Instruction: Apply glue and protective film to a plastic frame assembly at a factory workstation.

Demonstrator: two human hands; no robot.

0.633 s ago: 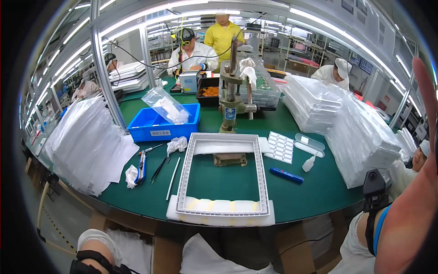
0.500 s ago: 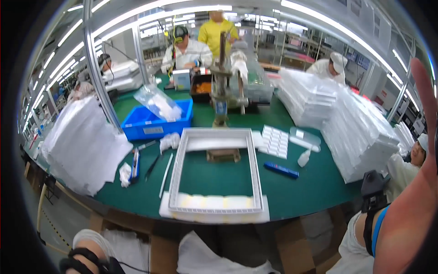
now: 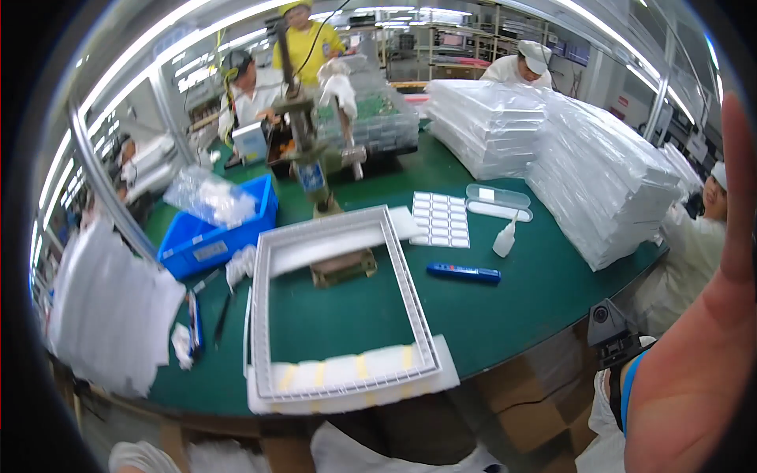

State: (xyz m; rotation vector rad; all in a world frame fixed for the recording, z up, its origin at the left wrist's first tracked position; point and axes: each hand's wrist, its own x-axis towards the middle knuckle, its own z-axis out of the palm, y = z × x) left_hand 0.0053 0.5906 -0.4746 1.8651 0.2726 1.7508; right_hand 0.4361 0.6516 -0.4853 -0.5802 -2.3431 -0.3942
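Observation:
My right hand [image 3: 694, 355] is raised close at the right side, with a finger stretched straight up; it is open with nothing seen in it. The rim cuts off part of it. A blue band and a black strapped-on camera [image 3: 605, 327] are at its wrist. My left hand is out of view; a white sleeve [image 3: 142, 457] shows at the bottom left. Before me on the green table lies a light grey rectangular frame [image 3: 414, 303], no hand touching it. Its near side rests on a white foam strip [image 3: 347, 386] with yellow bands, its far side by another white piece.
Behind the frame stands a metal press [image 3: 303, 134]. Left are a blue bin [image 3: 189, 252], a cutter [image 3: 195, 315] and white sheets [image 3: 110, 307]. Right are labels [image 3: 440, 219], a blue pen [image 3: 464, 272], a small bottle [image 3: 505, 239] and wrapped stacks [image 3: 599, 181]. Several people work nearby.
The view has turned right and tilted, so the table's things sit farther left. My left wrist with its black straps has dropped out of view. The right hand stays raised.

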